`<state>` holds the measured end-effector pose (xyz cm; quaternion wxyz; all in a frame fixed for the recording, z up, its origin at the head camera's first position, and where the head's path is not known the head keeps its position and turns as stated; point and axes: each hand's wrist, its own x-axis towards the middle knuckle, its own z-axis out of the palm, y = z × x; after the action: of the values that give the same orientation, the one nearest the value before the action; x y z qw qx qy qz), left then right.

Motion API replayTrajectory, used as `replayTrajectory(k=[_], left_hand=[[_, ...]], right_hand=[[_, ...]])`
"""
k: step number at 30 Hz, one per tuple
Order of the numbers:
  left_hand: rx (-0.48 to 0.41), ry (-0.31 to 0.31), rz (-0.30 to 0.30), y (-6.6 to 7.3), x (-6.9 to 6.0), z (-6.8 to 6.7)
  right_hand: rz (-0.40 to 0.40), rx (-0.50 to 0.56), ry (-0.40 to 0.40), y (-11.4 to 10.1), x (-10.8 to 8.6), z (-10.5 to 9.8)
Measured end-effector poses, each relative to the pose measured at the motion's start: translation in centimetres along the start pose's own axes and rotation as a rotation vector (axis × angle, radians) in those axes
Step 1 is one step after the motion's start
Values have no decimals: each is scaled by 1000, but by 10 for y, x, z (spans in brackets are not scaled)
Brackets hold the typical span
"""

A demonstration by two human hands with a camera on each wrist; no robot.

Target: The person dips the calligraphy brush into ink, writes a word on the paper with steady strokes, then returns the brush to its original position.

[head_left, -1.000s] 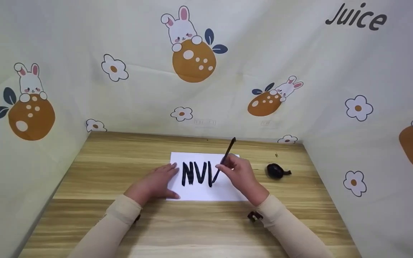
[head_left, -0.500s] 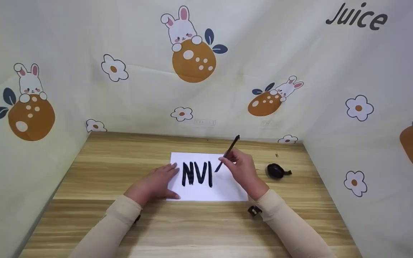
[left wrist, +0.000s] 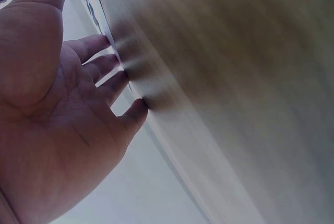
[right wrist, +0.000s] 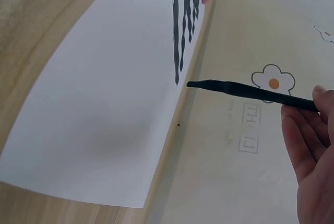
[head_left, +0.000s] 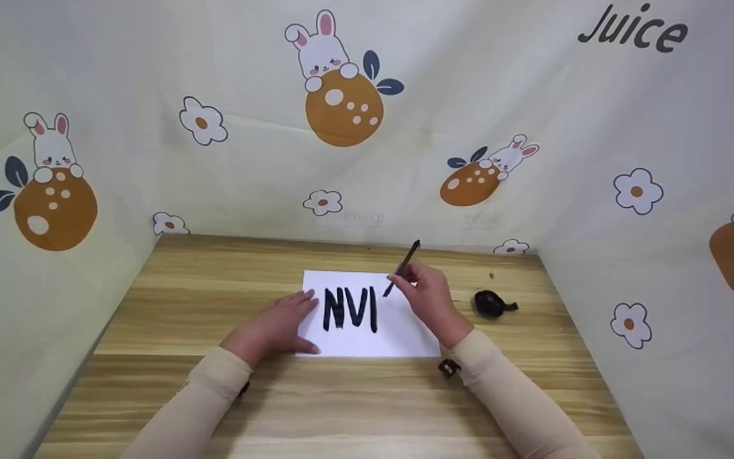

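Note:
A white sheet of paper (head_left: 405,338) lies on the wooden table with thick black strokes (head_left: 357,309) reading NVI. My left hand (head_left: 278,324) rests with spread fingers on its left edge; in the left wrist view the fingers of that hand (left wrist: 68,93) touch the surface. My right hand (head_left: 429,296) pinches a slim black brush (head_left: 405,261) between thumb and fingers. In the right wrist view the brush (right wrist: 245,90) has a dark tip, held off the paper (right wrist: 104,88), near the last stroke, with the right hand (right wrist: 315,140) at its other end.
Right of the paper sits a round black object (head_left: 489,305) with a short protruding end. Patterned cloth (head_left: 259,159) walls the table (head_left: 227,268) at the back and sides. Small dark items show at both wrists.
The brush tip has lifted away from the foot of the last stroke and moved up toward the paper's far side, right of that stroke. My left hand has stayed in place.

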<state>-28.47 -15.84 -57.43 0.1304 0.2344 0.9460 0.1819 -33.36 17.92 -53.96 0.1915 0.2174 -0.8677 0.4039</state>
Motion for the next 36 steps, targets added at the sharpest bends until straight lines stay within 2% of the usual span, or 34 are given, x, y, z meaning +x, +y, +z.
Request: replayTrajectory(k=[9,16,36], left_hand=[[0,5,-9,-3,2,2],[12,15,18,-5,3,3],[5,9,7,-2,2,1]], right_hand=[[-26,-47,2,5,7,6],[-74,-44,11,10,9,10],[-44,-39,-52,14,3,15]])
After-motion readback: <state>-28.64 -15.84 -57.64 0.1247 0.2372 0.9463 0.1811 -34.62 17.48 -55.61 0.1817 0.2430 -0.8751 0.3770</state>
